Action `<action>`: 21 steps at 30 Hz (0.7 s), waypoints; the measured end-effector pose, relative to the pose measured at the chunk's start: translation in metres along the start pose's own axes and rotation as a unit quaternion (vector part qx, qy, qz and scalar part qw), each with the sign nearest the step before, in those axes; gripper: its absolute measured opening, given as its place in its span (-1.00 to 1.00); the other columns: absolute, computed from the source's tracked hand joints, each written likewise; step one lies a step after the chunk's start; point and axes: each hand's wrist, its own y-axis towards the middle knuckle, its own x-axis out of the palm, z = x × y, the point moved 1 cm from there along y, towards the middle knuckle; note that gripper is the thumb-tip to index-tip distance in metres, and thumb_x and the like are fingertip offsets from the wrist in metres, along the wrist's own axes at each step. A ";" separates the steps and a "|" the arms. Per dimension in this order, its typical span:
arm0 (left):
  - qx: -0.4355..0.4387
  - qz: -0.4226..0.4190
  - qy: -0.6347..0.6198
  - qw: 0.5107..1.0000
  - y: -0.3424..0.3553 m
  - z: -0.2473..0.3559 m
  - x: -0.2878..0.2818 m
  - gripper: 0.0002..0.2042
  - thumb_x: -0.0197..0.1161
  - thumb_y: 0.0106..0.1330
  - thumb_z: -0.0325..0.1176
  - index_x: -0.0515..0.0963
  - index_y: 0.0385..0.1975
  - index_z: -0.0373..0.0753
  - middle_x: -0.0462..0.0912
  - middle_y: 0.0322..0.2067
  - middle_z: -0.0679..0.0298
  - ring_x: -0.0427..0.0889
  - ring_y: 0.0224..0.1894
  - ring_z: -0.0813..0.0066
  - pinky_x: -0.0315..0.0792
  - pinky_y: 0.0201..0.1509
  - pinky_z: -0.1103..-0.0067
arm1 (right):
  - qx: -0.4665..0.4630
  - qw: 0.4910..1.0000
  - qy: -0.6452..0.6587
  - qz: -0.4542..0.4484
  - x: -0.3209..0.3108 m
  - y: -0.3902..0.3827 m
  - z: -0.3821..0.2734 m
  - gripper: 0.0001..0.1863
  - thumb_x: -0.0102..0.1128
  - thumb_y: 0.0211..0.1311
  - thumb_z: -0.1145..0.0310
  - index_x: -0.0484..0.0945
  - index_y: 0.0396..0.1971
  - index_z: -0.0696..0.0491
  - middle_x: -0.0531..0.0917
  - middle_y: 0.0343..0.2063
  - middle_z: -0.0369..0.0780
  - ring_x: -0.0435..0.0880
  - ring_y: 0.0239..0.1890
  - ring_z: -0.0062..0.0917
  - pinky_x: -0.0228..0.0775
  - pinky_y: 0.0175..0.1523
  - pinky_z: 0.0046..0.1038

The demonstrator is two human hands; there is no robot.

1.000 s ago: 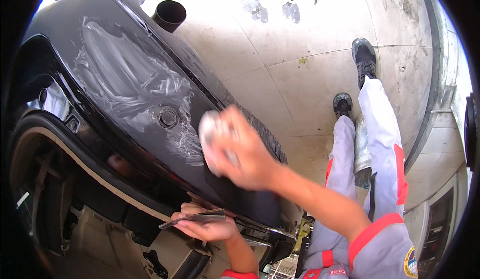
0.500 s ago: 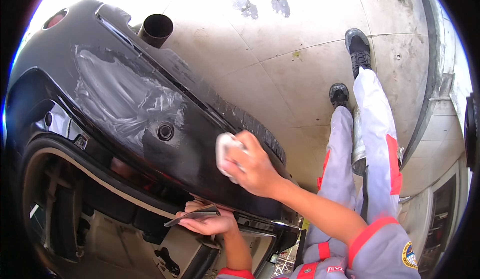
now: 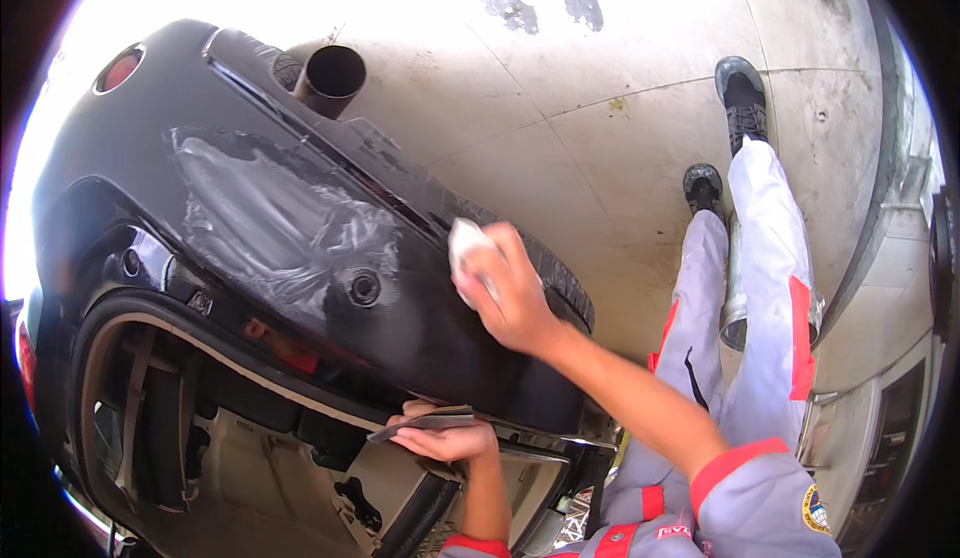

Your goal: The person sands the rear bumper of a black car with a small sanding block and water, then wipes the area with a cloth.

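A: Largest first?

B: Pale slab floor, beyond the right fingers and off to their right.

A: Next?

B: Black car bumper. Runs from well left of the right fingers to just below them; the left fingers sit near its lower edge. Open cargo area, beige-trimmed, left of and below the left fingers.

A: Then?

B: Grey trousers, red panels, well right of the right fingers.

A: Marks on the bodywork?

B: Whitish smear, streaky, left of the right fingers, above the left ones.

A: Hands?

B: Left hand: palm up, fingers half curled, a thin dark sheet held across them. Right hand: fingers bent most of the way in, gripping a white cloth at their tips, beside the bumper's edge. Cloth touching paint? Cannot tell.

A: Smaller items?

B: Exhaust pipe, wide mouth, well up and left of the right fingers. Round red lens, farther left again. Smallest, a round black fitting, between the smear and the right fingers.
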 end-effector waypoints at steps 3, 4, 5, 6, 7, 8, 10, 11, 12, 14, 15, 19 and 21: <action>-0.023 0.007 -0.014 1.000 -0.003 0.006 0.008 -0.48 -0.19 0.52 -0.21 0.10 0.30 -0.50 0.27 0.21 0.00 0.34 0.21 0.33 0.22 0.34 0.41 | 0.003 0.998 0.061 0.023 0.033 0.099 0.007 -0.90 0.13 0.22 0.40 0.42 -0.36 0.07 0.41 -0.32 -0.11 0.43 -0.23 -0.18 0.30 -0.10 -0.26; -0.031 0.009 -0.015 0.999 -0.003 0.007 0.009 -0.47 -0.19 0.52 -0.20 0.09 0.31 -0.50 0.26 0.23 -0.01 0.33 0.23 0.33 0.21 0.35 0.42 | 0.003 0.998 0.055 0.016 0.039 0.113 0.007 -0.90 0.13 0.23 0.40 0.42 -0.36 0.07 0.41 -0.32 -0.11 0.44 -0.24 -0.19 0.30 -0.11 -0.27; -0.032 0.009 -0.005 0.999 -0.002 0.009 0.007 -0.47 -0.19 0.52 -0.20 0.09 0.31 -0.50 0.25 0.23 -0.01 0.33 0.23 0.33 0.21 0.35 0.42 | 0.007 0.999 0.052 0.006 0.046 0.116 0.004 -0.89 0.13 0.23 0.39 0.42 -0.36 0.08 0.41 -0.32 -0.12 0.45 -0.25 -0.19 0.31 -0.11 -0.28; -0.031 0.011 -0.005 0.999 -0.003 0.007 0.011 -0.47 -0.18 0.52 -0.20 0.08 0.31 -0.50 0.25 0.23 -0.01 0.32 0.23 0.33 0.20 0.35 0.42 | 0.016 0.999 0.038 -0.009 0.046 0.108 0.001 -0.89 0.14 0.23 0.39 0.42 -0.37 0.08 0.41 -0.32 -0.11 0.45 -0.25 -0.20 0.32 -0.11 -0.28; -0.030 0.009 0.001 1.000 -0.002 0.007 0.010 -0.46 -0.18 0.52 -0.19 0.08 0.32 -0.50 0.24 0.23 -0.01 0.32 0.23 0.34 0.20 0.35 0.42 | 0.024 0.999 0.024 -0.023 0.037 0.087 -0.003 -0.89 0.15 0.23 0.39 0.41 -0.37 0.07 0.41 -0.32 -0.11 0.46 -0.25 -0.21 0.32 -0.11 -0.29; -0.031 0.002 0.001 1.000 -0.004 0.007 0.011 -0.46 -0.18 0.52 -0.19 0.07 0.32 -0.50 0.24 0.23 -0.01 0.32 0.23 0.34 0.20 0.35 0.42 | 0.032 0.999 0.006 -0.035 0.024 0.065 -0.007 -0.88 0.15 0.22 0.39 0.41 -0.37 0.07 0.41 -0.33 -0.11 0.46 -0.24 -0.21 0.33 -0.11 -0.29; -0.011 -0.043 -0.050 0.998 -0.002 0.003 0.001 -0.45 -0.18 0.51 -0.20 0.05 0.33 -0.50 0.22 0.25 -0.02 0.30 0.25 0.34 0.19 0.35 0.43 | 0.025 0.996 0.008 -0.087 -0.001 0.015 -0.010 -0.88 0.18 0.22 0.40 0.41 -0.38 0.07 0.41 -0.32 -0.11 0.47 -0.24 -0.24 0.34 -0.10 -0.32; 0.015 -0.073 -0.101 0.992 0.000 -0.008 -0.011 -0.44 -0.19 0.51 -0.20 0.02 0.34 -0.50 0.20 0.26 -0.02 0.29 0.26 0.34 0.19 0.35 0.43 | 0.063 0.991 0.024 -0.115 -0.005 -0.007 -0.022 -0.88 0.17 0.21 0.42 0.40 -0.37 0.06 0.40 -0.32 -0.11 0.45 -0.26 -0.25 0.33 -0.11 -0.33; 0.018 -0.073 -0.105 0.992 -0.001 -0.010 -0.009 -0.46 -0.19 0.51 -0.21 0.04 0.33 -0.49 0.23 0.23 -0.01 0.31 0.23 0.35 0.20 0.32 0.44 | 0.081 0.991 0.036 -0.098 -0.004 -0.021 -0.034 -0.88 0.16 0.23 0.40 0.40 -0.36 0.06 0.40 -0.32 -0.12 0.44 -0.24 -0.26 0.31 -0.08 -0.35; 0.004 -0.039 -0.061 0.997 -0.006 0.001 0.003 -0.50 -0.19 0.51 -0.22 0.11 0.28 -0.49 0.31 0.12 0.03 0.37 0.13 0.37 0.27 0.23 0.46 | 0.050 0.996 0.024 -0.069 0.013 -0.017 -0.044 -0.88 0.12 0.23 0.40 0.38 -0.35 0.08 0.39 -0.35 -0.11 0.39 -0.23 -0.24 0.25 -0.09 -0.30; 0.003 -0.082 -0.089 0.993 -0.003 0.009 0.011 -0.61 -0.19 0.50 -0.24 0.20 0.12 -0.44 0.32 -0.09 0.13 0.38 -0.07 0.44 0.28 0.04 0.52 | 0.026 0.998 0.011 -0.061 0.022 0.002 -0.042 -0.88 0.12 0.23 0.41 0.38 -0.36 0.08 0.38 -0.36 -0.11 0.37 -0.24 -0.23 0.23 -0.10 -0.28; -0.012 -0.104 -0.072 0.992 -0.003 0.022 0.027 -0.81 -0.17 0.47 -0.26 0.24 -0.22 -0.27 0.16 -0.44 0.35 0.22 -0.41 0.59 0.16 -0.32 0.63 | -0.093 0.994 0.010 -0.053 0.055 0.113 -0.051 -0.91 0.09 0.24 0.47 0.36 -0.39 0.11 0.37 -0.37 -0.12 0.37 -0.25 -0.22 0.22 -0.11 -0.28; -0.026 -0.089 -0.080 0.993 -0.002 0.021 0.028 -0.80 -0.15 0.46 -0.25 0.26 -0.19 -0.28 0.21 -0.42 0.33 0.26 -0.39 0.58 0.19 -0.31 0.62 | -0.010 0.994 0.065 -0.084 0.064 0.139 -0.066 -0.90 0.08 0.22 0.49 0.36 -0.43 0.11 0.38 -0.39 -0.15 0.40 -0.29 -0.23 0.26 -0.13 -0.30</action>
